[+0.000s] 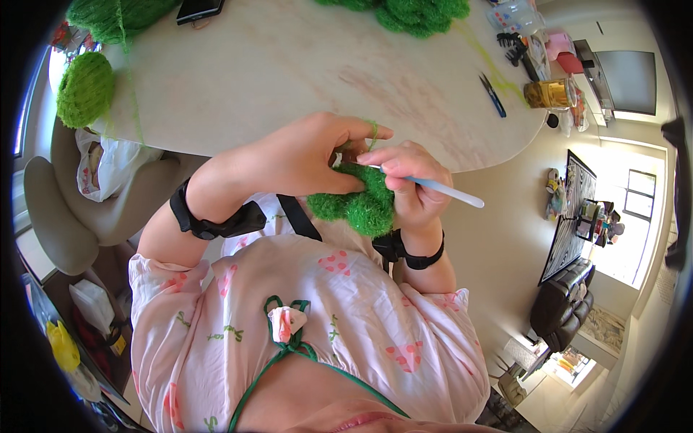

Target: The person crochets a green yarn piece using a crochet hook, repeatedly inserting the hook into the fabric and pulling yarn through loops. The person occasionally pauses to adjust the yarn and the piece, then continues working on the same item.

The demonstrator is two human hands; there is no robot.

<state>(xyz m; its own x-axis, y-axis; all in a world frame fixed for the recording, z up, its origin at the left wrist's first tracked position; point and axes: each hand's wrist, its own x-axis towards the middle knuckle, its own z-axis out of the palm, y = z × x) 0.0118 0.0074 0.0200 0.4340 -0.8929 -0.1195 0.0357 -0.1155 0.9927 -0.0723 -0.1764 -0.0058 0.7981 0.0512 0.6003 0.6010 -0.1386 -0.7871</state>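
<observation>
My left hand [319,154] grips a fuzzy green crocheted piece [371,211] made of rounded lobes. A strand of green yarn [373,132] loops over its raised index finger. Between the fingers of my right hand [417,176] is a crochet hook [444,192] with a pale blue-white handle, its tip pointing left into the work. The hook's very end is hidden among the fingers and fuzz. A small white bit [337,159] shows by my left fingers. Both hands are close together, just in front of the table edge.
On the marble-patterned table [270,81] lie thread snips [492,96], a glass of amber drink [549,93], a black claw clip [511,47], a dark phone-like device [199,10], and fuzzy green pieces [422,16]. Green yarn balls [85,89] sit at the left. A chair [59,216] holds a plastic bag [116,162].
</observation>
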